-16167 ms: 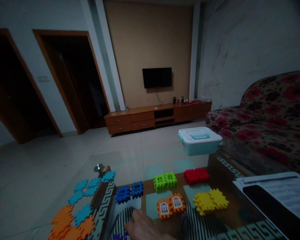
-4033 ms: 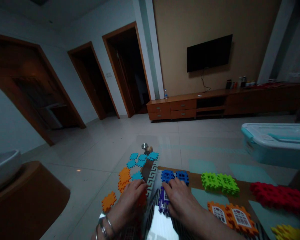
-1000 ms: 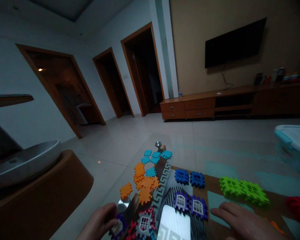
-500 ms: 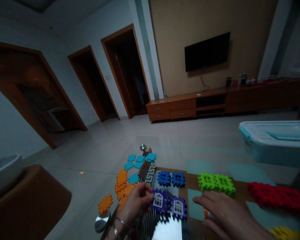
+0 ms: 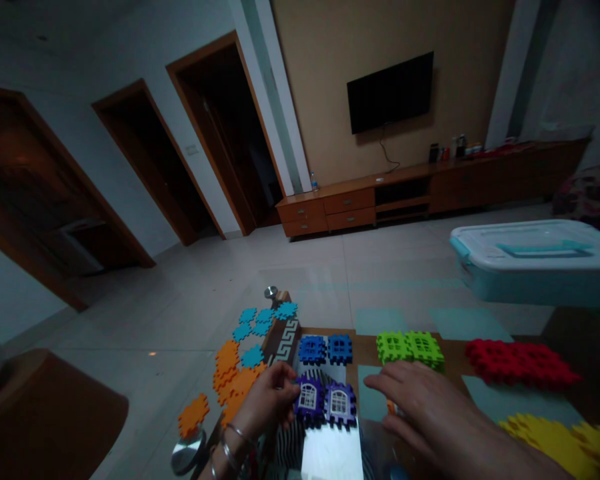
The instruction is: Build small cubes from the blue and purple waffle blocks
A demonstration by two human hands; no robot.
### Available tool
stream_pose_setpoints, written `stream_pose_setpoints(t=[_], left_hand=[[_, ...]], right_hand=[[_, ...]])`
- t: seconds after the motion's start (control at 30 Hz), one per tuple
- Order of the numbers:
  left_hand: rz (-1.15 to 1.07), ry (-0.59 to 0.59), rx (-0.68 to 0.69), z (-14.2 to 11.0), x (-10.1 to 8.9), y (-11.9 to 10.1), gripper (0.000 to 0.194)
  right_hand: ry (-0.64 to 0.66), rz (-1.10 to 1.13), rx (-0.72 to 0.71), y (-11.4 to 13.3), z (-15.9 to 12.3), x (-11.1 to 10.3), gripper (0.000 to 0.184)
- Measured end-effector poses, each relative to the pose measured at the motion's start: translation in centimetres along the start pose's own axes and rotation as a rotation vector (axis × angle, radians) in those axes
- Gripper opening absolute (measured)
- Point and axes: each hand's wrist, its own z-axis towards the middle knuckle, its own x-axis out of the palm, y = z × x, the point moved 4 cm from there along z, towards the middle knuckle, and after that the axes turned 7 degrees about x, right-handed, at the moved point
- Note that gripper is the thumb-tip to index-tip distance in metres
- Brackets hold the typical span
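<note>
Head view: paired purple window blocks (image 5: pixel 325 404) sit on the counter (image 5: pixel 365 350); left hand (image 5: pixel 267 400) touches them, its grip curled, any hold unclear; right hand (image 5: pixel 420 407) spreads its grip beside them; loose orange pieces (image 5: pixel 227 377) lie left of them.

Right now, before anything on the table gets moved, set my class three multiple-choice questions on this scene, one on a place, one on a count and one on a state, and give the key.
1. Which blocks are right beside the left hand?
A. red blocks
B. purple window blocks
C. yellow blocks

2. How many blue blocks lie in the row just beyond the purple ones?
A. one
B. two
C. four

3. What state is the plastic storage box in?
A. lid on
B. lid off, lying beside it
C. tipped on its side

Key:
1. B, the hand sits at the left edge of the purple pair.
2. B, two blue blocks lie side by side.
3. A, the lid sits on the upright box.
</note>
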Motion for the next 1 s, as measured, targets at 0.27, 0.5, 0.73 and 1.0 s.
stream_pose_setpoints(t=[0.27,0.5,0.73,1.0], left_hand=[[0.324,-0.075,0.144,-0.1,-1.4,-0.6,0.036],[0.615,0.182,0.501,-1.4,0.6,-2.0,0.068],[0.834,0.255,0.438,-1.1,2.1,-1.7,0.079],[0.916,-0.007,0.694,-4.6,-0.3,-2.4,0.060]], right_hand=[[0.070,0.025,0.018,0.5,0.2,-0.7,0.038],[0.028,0.013,0.001,0.1,0.0,-0.5,0.037],[0.019,-0.043,-0.041,0.2,0.0,-0.2,0.034],[-0.074,-0.014,-0.059,0.0,-0.9,-4.4,0.034]])
